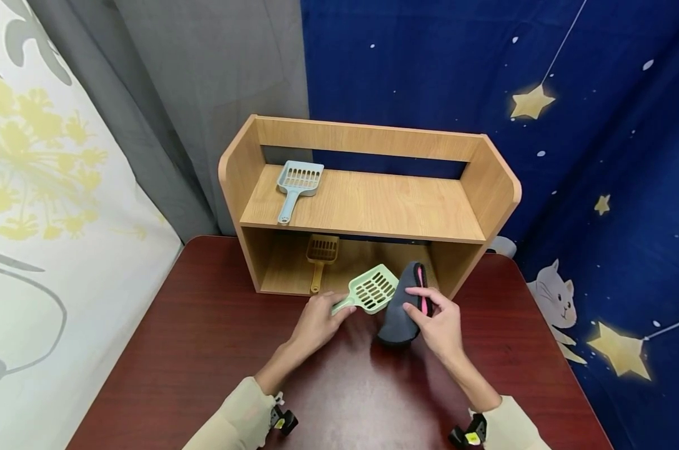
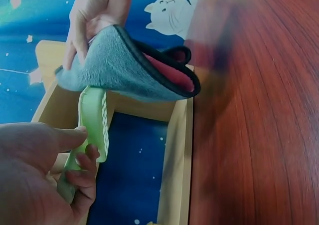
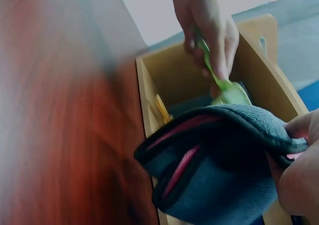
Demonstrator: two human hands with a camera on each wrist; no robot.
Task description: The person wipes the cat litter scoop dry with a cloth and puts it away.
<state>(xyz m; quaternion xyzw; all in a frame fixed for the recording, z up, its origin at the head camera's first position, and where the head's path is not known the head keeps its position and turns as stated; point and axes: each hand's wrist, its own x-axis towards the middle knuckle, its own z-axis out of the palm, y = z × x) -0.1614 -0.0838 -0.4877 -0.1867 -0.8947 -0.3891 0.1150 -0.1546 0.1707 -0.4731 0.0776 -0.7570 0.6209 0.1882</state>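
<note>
My left hand (image 1: 317, 322) grips the handle of a light green slotted litter scoop (image 1: 374, 289), its head pointing up and right. In my right hand (image 1: 443, 320) is a folded grey cloth (image 1: 401, 312) with black edging and a pink inner side, pinched between thumb and fingers. The cloth overlaps the far edge of the scoop's head in the head view. From the left wrist view, the cloth (image 2: 119, 68) sits right at the tip of the green scoop (image 2: 92, 115). Both are held in front of the shelf's lower opening.
A two-tier wooden shelf (image 1: 361, 233) stands at the back of the dark red table (image 1: 204, 350). On its upper board lies a light blue scoop (image 1: 300, 181), toward the left. A yellow-brown scoop (image 1: 321, 253) lies on the lower level. Curtains (image 1: 401, 62) hang behind.
</note>
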